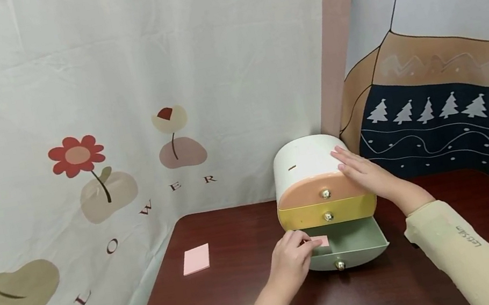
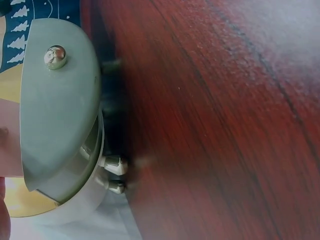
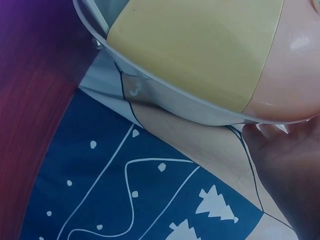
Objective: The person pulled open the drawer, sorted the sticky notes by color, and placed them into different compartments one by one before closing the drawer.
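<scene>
A small white drawer cabinet (image 1: 306, 155) with a rounded top stands on the table. Its lowest, green drawer (image 1: 316, 266) is pulled out. Thumb and fingers of my left hand (image 1: 291, 254) pinch a small pink sticky note (image 1: 323, 240) over the left part of that drawer; whether it is one sheet or several cannot be told. In the left wrist view, the pink paper (image 2: 10, 137) shows beside the green drawer front (image 2: 60, 105). My right hand (image 1: 365, 170) rests with extended fingers against the cabinet's upper right side; in the right wrist view its fingers (image 3: 285, 140) touch the edge.
A pink sticky note pad (image 1: 196, 259) lies at the left on the dark red table (image 1: 240, 295). Above the green drawer are a closed yellow drawer (image 1: 305, 216) and a closed orange drawer (image 1: 301, 194), each with a round metal knob. Printed curtains (image 1: 229, 68) hang behind the table.
</scene>
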Demonstrator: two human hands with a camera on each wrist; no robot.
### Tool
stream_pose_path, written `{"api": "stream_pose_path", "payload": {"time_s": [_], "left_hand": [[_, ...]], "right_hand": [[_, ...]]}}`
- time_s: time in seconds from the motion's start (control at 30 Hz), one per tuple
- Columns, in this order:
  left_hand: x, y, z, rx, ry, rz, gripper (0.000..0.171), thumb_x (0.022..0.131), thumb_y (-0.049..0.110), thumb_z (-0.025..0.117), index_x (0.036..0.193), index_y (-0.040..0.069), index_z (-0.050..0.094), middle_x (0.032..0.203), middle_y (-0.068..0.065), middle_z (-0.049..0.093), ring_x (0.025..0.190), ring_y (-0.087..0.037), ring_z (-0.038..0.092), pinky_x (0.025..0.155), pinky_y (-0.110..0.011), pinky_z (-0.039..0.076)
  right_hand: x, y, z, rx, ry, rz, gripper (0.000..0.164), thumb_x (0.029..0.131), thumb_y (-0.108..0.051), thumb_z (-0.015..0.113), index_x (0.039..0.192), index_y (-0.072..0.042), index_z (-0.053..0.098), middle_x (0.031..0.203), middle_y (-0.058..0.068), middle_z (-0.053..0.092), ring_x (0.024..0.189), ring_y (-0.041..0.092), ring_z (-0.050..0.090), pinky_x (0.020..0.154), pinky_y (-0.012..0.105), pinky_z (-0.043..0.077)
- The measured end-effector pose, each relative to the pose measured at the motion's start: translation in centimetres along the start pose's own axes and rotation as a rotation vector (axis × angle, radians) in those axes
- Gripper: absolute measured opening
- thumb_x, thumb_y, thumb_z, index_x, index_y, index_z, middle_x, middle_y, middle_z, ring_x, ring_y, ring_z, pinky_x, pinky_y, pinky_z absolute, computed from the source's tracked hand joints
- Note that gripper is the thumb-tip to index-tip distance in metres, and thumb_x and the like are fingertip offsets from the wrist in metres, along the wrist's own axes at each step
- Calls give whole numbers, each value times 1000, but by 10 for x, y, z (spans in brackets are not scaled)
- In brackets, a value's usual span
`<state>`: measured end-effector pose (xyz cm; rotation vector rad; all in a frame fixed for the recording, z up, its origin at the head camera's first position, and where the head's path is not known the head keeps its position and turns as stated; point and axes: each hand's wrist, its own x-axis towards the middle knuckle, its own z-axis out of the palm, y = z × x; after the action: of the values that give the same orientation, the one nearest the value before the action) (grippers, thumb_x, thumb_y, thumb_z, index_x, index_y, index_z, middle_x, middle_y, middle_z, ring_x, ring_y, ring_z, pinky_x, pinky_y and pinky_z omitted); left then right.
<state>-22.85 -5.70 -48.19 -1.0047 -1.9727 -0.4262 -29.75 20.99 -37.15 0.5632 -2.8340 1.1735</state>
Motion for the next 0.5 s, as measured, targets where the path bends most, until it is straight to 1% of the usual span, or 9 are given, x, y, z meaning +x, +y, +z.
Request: {"api": "stream_pose_path", "payload": {"time_s": [0.17,0.33,0.43,0.5], "left_hand": [[1,0,5,14,-31,-5,33,69,-2,72,89,25,76,80,8,57,72,-8,52,63,-16,43],[2,1,9,29,-65,-21,29,71,4,75,89,26,76,80,10,57,73,-6,52,63,-15,43],[2,2,12,21,-90,-57,25,73,7,76,90,26,76,81,11,58,75,-6,52,63,-16,44],[3,4,13,20,-107,-87,20,76,12,77,89,27,77,82,11,58,76,-6,52,62,-17,44]], "right_hand": [[-1,-1,-1,3,-1,2,58,101,-47,32,152,-21,23,160,4,7,146,35,5,108,69,6],[0,0,0,-8,1,3,58,102,-47,30,152,-21,22,160,5,7,146,35,6,108,68,6],[1,1,1,-11,5,1,58,102,-47,30,152,-21,22,160,5,7,146,35,6,108,68,7],[1,1,1,-8,7,1,58,102,-47,30,152,-20,22,160,5,7,146,36,6,108,68,7]]}}
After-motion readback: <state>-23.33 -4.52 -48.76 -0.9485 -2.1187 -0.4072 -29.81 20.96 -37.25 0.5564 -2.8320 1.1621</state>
